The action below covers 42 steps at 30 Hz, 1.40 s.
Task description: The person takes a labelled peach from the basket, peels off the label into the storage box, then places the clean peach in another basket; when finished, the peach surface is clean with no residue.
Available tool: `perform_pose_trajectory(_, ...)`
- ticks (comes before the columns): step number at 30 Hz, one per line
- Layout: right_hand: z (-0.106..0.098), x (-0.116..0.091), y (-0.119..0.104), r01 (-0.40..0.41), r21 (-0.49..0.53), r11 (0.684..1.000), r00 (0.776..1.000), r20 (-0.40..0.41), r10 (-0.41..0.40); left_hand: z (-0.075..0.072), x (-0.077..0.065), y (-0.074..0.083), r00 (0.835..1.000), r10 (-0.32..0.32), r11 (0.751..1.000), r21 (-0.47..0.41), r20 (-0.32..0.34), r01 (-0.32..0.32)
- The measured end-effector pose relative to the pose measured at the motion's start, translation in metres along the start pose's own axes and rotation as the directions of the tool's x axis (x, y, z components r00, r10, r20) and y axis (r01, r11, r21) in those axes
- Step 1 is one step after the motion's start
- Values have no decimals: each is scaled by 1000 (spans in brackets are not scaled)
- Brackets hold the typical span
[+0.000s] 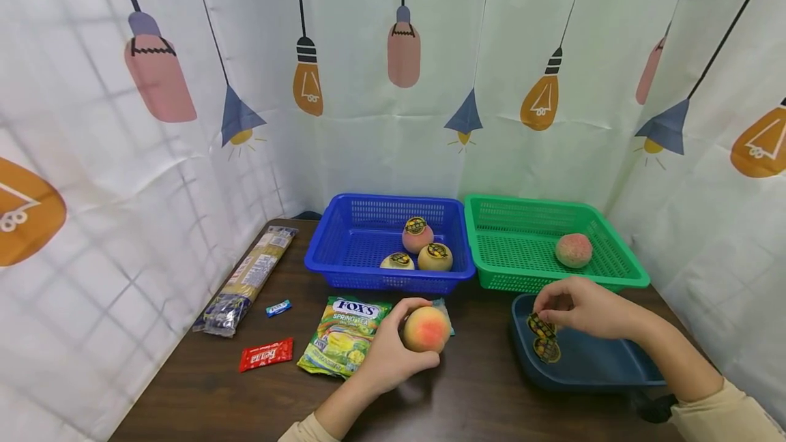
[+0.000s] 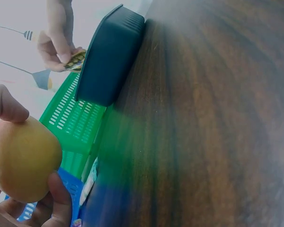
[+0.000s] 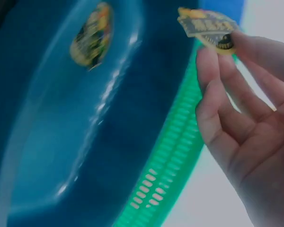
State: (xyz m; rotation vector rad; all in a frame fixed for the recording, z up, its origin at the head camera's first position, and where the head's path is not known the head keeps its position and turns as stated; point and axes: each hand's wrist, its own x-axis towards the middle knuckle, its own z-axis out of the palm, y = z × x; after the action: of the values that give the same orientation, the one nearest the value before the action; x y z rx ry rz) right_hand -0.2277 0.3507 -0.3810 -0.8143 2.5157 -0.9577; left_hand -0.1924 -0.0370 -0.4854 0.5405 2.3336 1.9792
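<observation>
My left hand (image 1: 393,353) grips a peach (image 1: 426,329) with a red blush, held over the table in front of the blue basket. In the left wrist view the thumb and fingers curl round the pale yellow side of the peach (image 2: 26,158). Between thumb and fingertips, my right hand (image 1: 580,305) pinches a black and gold sticker (image 1: 542,326) above the dark blue tray (image 1: 602,360). Another sticker (image 1: 546,350) lies in that tray. The right wrist view shows the pinched sticker (image 3: 208,28) close up, with the tray's inside (image 3: 52,142) below it.
A blue basket (image 1: 319,251) holds three stickered fruits (image 1: 417,237); a green basket (image 1: 491,251) beside it holds one peach (image 1: 574,251). To the left lie a FOX'S candy bag (image 1: 338,336), a red packet (image 1: 266,355), a small blue wrapper (image 1: 279,307) and a long noodle pack (image 1: 252,278).
</observation>
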Motion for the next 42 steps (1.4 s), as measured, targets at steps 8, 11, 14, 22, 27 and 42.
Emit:
perform_pose_trajectory(8,0,12,12,-14,19,1000,986,168,10,1,0,-1,1000,-3,1000,15,4,3)
perform_pose_trajectory(11,4,18,13,-22,-40,999,982,189,29,1,0,-1,1000,-2,1000,18,-1,2)
perform_pose_trajectory(14,9,20,15,-22,-104,994,981,189,41,0,0,-2,1000,-1,1000,18,-4,1)
perform_pose_trajectory(22,15,16,20,-56,-275,960,987,128,94,-1,-1,-2,1000,-4,1000,17,2,4)
perform_pose_trajectory(27,10,7,16,-68,-360,931,992,75,102,1,0,-1,1000,3,1000,7,6,-3)
perform_pose_trajectory(42,-25,-30,-2,19,-149,989,990,-137,-40,0,0,-1,1000,9,1000,9,10,-10)
